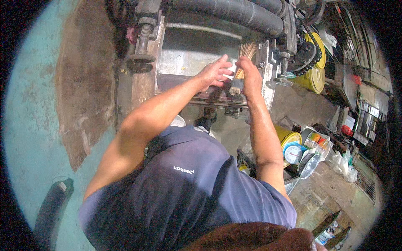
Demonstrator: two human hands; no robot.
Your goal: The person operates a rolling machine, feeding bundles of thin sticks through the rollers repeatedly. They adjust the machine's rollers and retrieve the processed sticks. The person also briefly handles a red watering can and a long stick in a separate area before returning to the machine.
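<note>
My right hand (251, 77) is closed around a bundle of thin tan sticks tied like a stick brush (247, 51). Its splayed ends point away from me, and a grey, frayed end (235, 88) sticks out below the hand. Beside it, my left hand (212, 74) has its fingers curved against a small white object (230, 71), whose kind I cannot make out. Both hands are above the near edge of a pale metal tray (180, 60) on a machine with dark rollers (234, 14).
Threaded screw posts (144, 35) flank the tray. A chain and sprocket (307, 54) sit at the machine's right, near yellow tins (314, 79). Lower right are a dial scale (293, 154), a yellow bucket (287, 136) and plastic bags (343, 166). A worn teal surface (31, 104) lies left.
</note>
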